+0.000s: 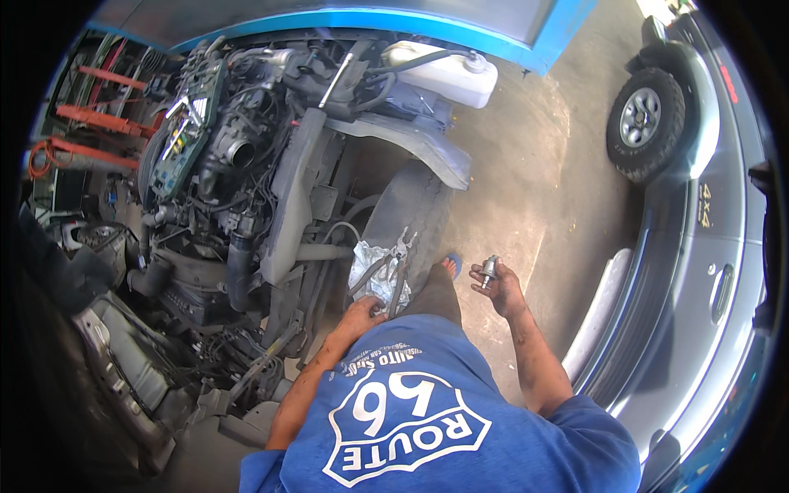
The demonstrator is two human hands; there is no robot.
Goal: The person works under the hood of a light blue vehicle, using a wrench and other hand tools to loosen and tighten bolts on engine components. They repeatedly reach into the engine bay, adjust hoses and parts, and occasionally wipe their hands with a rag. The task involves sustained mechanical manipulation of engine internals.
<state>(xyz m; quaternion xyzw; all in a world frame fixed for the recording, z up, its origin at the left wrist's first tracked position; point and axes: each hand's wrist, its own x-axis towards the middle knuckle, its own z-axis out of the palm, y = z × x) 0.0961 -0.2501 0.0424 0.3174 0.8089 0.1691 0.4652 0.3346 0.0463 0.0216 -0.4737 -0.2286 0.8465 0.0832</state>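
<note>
My right hand (503, 289) is raised over the floor, its fingers curled round a small silver cylindrical metal part (489, 269) with a narrower stem at its lower end. Close to my body on the left, my left hand (362, 319) has its fingers bent in at the lower edge of a crumpled silvery sheet (362, 256). Whatever those fingers grip is too dark and small to make out. Pliers with dark handles (397, 283) lie on the sheet, which rests on top of a tyre (400, 201).
An exposed engine (234, 131) fills the left side, with a tray of tools (189, 123) on it. A white plastic tank (444, 72) sits beyond the fender (411, 141). At the right stands a grey vehicle (699, 238). Red metal bars (107, 119) are far left.
</note>
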